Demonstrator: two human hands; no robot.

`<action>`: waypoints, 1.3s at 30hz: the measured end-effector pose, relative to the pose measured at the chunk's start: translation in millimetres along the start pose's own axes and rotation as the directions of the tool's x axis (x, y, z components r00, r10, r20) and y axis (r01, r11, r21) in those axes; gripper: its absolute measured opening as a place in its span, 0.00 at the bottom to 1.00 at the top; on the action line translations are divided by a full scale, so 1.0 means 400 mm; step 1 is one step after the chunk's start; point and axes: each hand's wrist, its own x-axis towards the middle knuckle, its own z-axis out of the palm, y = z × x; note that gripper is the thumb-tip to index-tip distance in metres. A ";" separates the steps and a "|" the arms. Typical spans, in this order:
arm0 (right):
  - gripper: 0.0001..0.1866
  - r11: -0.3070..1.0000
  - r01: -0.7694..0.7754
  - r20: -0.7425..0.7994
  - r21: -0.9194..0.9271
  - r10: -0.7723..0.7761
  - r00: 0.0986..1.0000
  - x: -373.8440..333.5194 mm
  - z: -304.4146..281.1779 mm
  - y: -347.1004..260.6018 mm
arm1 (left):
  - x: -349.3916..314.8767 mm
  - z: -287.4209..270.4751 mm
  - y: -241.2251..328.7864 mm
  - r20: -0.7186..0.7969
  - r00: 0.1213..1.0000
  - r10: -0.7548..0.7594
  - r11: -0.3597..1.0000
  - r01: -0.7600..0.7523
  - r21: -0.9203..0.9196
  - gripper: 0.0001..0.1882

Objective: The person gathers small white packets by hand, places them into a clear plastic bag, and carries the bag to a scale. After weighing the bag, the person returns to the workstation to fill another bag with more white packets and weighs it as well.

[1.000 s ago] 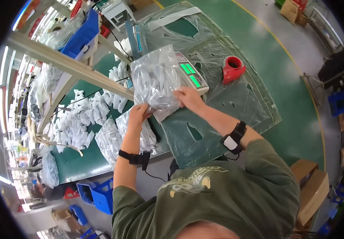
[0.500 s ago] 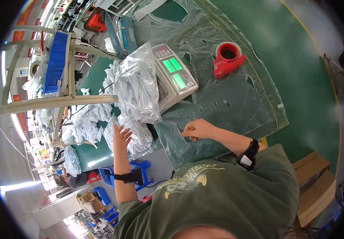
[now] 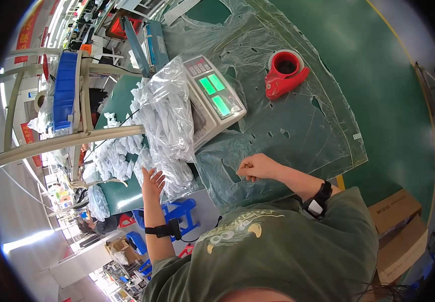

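My left hand (image 3: 153,182) is open, fingers spread, at the front of the table beside a clear plastic bag of white items (image 3: 179,177). Nothing shows in it. Farther right, my right hand (image 3: 258,167) is above the plastic-covered table, its fingers curled together with nothing visible in them. Ahead of my hands, a large clear bag of white pieces (image 3: 167,113) lies against and partly over a weighing scale (image 3: 208,123), whose green display is lit. Loose white items (image 3: 112,156), too bunched to name exactly, are heaped to the left.
A red tape dispenser (image 3: 283,78) lies at the right of the table. A bag sealer (image 3: 152,48) stands at the far left. A beam (image 3: 66,143) with a blue bin (image 3: 66,90) borders the left side. Blue stools (image 3: 185,211) and cardboard boxes (image 3: 399,231) are on the floor.
The view has shifted slightly, so the scale and bags appear a little farther left. Both hands keep nearly the same pose, the left spread and the right curled.
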 end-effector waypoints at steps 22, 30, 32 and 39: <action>0.18 0.917 0.180 -0.068 0.357 -0.167 0.984 0.034 -0.011 -0.088 | 0.007 0.073 0.072 0.059 0.998 -0.009 1.000 0.008 0.019 0.46; 0.22 0.994 0.003 -0.205 -0.105 -0.025 0.978 0.171 0.034 -0.395 | 0.113 0.096 0.113 0.215 0.976 -0.033 0.995 0.011 0.103 0.38; 0.23 0.974 0.017 -0.241 -0.225 -0.073 0.968 0.214 0.051 -0.400 | 0.164 0.086 0.114 0.334 0.942 -0.021 0.991 -0.024 0.130 0.34; 0.20 0.950 0.279 -0.559 -0.144 -0.310 0.769 0.312 0.025 -0.443 | 0.177 0.135 0.148 0.690 0.683 0.239 0.946 -0.001 -0.326 0.17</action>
